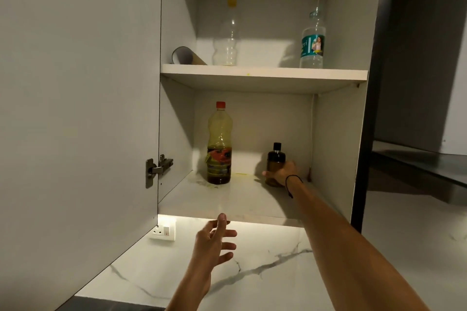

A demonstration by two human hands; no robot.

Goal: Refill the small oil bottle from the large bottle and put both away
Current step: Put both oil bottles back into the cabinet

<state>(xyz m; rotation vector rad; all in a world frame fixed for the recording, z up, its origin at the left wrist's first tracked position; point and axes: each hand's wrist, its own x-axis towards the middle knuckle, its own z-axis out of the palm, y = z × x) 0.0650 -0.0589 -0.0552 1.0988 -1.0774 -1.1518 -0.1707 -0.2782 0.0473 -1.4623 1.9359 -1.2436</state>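
Two oil bottles on the lower cupboard shelf, the right hand gripping the small one.

Taking the lower shelf as the landmark: below its front edge hangs the left hand, fingers spread and relaxed, holding nothing, one fingertip at the shelf lip. Towards the back left of that shelf stands the large bottle, red-capped, clear plastic, roughly a third full; likely lightish, squashy in the wall and perhaps greasy, so best taken round the labelled waist. Towards the back right of the same shelf stands the small oil bottle, dark, black-capped, upright; it looks rigid, possibly glass, and may be slick. The right hand wraps its lower body, thumb in front, fingers curled behind.
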